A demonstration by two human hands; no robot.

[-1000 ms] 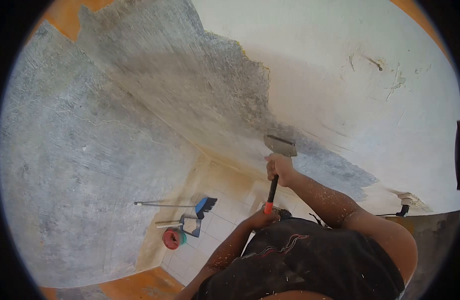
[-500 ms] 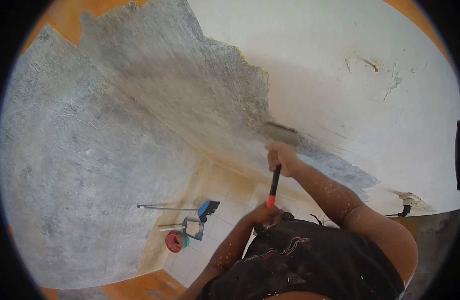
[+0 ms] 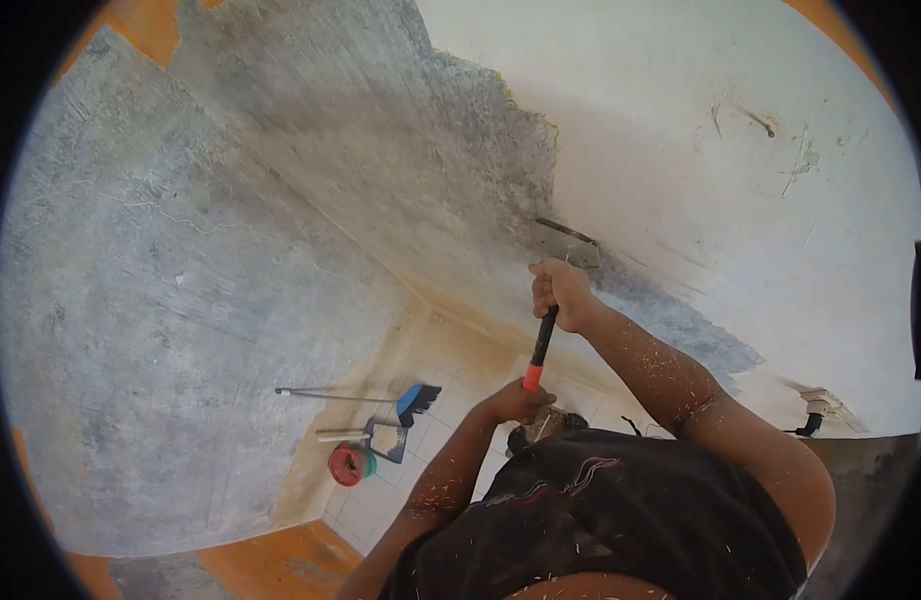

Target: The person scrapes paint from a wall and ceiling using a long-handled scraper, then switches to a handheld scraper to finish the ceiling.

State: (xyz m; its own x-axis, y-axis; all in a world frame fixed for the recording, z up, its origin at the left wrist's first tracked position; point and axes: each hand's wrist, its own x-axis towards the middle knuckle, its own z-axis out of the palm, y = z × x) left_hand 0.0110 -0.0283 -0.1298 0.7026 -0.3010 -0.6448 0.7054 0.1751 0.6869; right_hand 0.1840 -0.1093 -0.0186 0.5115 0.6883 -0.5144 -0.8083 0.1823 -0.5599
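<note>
Both hands are on a long-handled scraper [image 3: 546, 340] with a black shaft, an orange-red band and a wide, flat metal head. My right hand [image 3: 563, 295] is closed round the upper shaft, just below the head. Lower down, my left hand [image 3: 522, 402] is wrapped round the handle by the orange-red band. The head lies against or very near the wall [image 3: 641, 180], where white paint borders a bare grey patch [image 3: 481, 165]; exact contact cannot be made out. Pale flakes cling to both arms and the dark shirt.
A blue broom [image 3: 418, 403] leans by the left wall [image 3: 201, 330]. Beside it are a dustpan [image 3: 387, 441] with debris and a red bucket [image 3: 347, 465] on the tiled floor [image 3: 441, 425]. An electrical outlet with a plug [image 3: 816, 408] is on the right.
The scraper and both hands have moved up a little in the view, with the head further up along the grey edge. The view has shifted slightly; both grips stay closed.
</note>
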